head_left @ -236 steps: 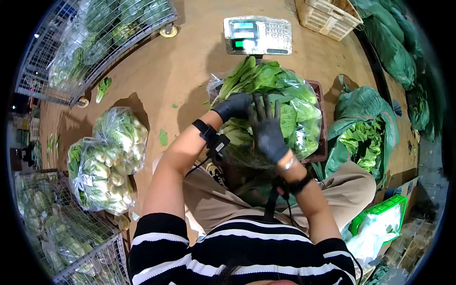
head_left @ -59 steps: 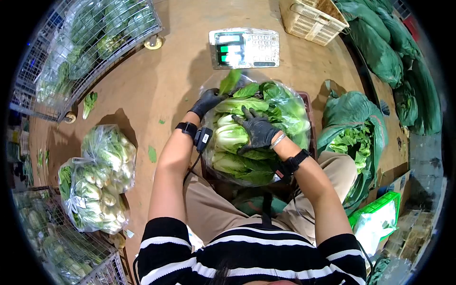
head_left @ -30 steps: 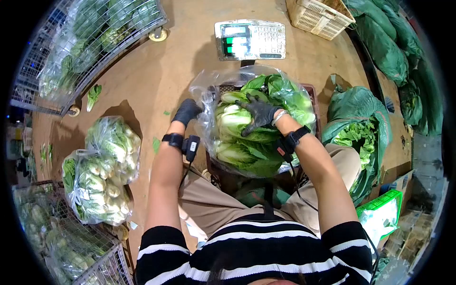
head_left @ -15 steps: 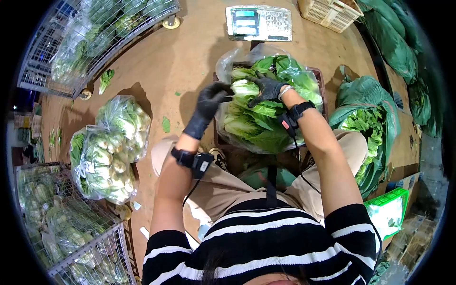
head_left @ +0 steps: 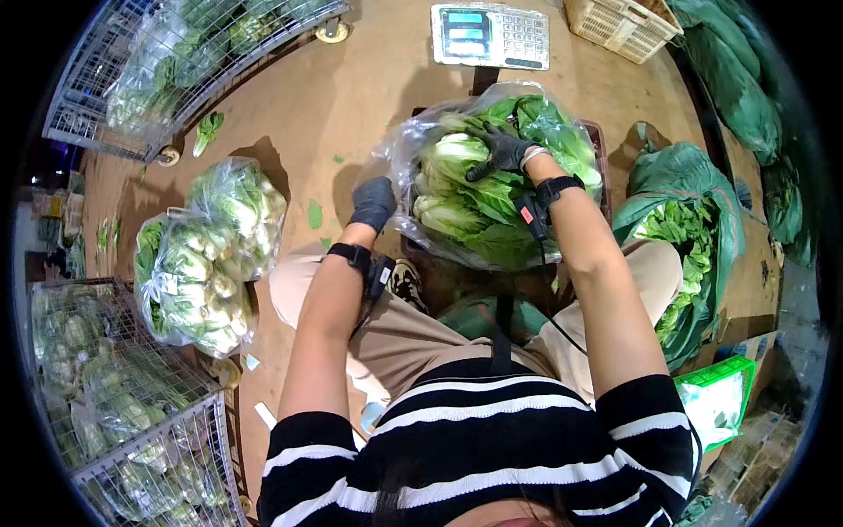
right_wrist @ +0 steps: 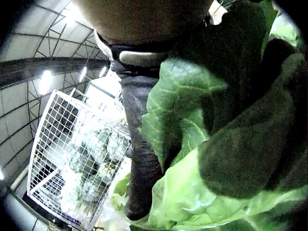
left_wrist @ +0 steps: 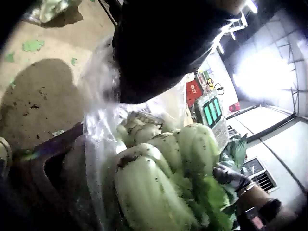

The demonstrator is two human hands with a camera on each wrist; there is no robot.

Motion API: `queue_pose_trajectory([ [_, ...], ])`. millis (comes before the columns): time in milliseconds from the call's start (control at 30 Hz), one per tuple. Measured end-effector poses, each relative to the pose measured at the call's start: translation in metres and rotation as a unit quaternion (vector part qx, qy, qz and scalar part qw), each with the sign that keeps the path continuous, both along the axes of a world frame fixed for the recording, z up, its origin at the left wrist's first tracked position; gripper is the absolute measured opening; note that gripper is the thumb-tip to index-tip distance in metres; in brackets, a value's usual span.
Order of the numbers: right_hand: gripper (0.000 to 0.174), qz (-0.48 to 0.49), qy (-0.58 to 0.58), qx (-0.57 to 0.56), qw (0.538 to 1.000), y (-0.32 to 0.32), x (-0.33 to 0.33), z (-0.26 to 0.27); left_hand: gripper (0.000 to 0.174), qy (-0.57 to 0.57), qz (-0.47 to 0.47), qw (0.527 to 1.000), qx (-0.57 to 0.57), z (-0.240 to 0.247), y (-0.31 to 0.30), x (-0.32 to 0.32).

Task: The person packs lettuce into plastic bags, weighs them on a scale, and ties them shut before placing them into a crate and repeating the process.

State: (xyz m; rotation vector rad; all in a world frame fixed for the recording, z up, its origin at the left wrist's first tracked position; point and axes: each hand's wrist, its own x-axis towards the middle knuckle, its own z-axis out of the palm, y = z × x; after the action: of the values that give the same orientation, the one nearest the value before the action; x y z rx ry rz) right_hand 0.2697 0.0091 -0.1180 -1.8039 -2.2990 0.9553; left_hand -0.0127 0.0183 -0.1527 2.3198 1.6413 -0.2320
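In the head view, a clear plastic bag (head_left: 406, 145) full of green leafy heads of lettuce (head_left: 458, 151) lies in a dark red crate (head_left: 600, 145), its mouth toward the left. My left hand (head_left: 373, 202), in a black glove, grips the bag's edge at the left and draws the film out. From the left wrist view, the pale stem ends (left_wrist: 149, 187) face that hand, and the film (left_wrist: 98, 130) rises to it. My right hand (head_left: 502, 154), also gloved, rests on the lettuce with fingers spread; in the right wrist view leaves partly cover it.
A scale display (head_left: 490, 37) stands beyond the crate. Filled vegetable bags (head_left: 202, 281) lie at left between wire carts (head_left: 132, 351). At right are a green sack (head_left: 676, 176) of greens and a green basket (head_left: 746, 373); a cream crate (head_left: 623, 26) is at the back.
Earlier both hands were together over the bag; a leaf then came away near the left hand. The left hand came to the lettuce, then moved back left to the bag's edge. The right stays on the lettuce.
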Motion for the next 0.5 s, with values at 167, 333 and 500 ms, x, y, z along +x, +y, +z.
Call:
queue_pose_trajectory([
  [167, 0.099, -0.017, 0.014, 0.002, 1.0, 0.0, 0.003, 0.002, 0.036, -0.036, 0.091, 0.991, 0.097, 0.073, -0.044, -0.024],
  [333, 0.092, -0.009, 0.109, -0.013, 0.994, -0.002, 0.004, 0.002, 0.039, -0.164, -0.009, 0.986, -0.005, 0.082, -0.107, -0.042],
  [500, 0.089, 0.042, 0.066, 0.017, 0.997, 0.002, -0.005, -0.009, 0.018, -0.534, -0.004, 0.845, -0.015, 0.128, -0.068, 0.024],
])
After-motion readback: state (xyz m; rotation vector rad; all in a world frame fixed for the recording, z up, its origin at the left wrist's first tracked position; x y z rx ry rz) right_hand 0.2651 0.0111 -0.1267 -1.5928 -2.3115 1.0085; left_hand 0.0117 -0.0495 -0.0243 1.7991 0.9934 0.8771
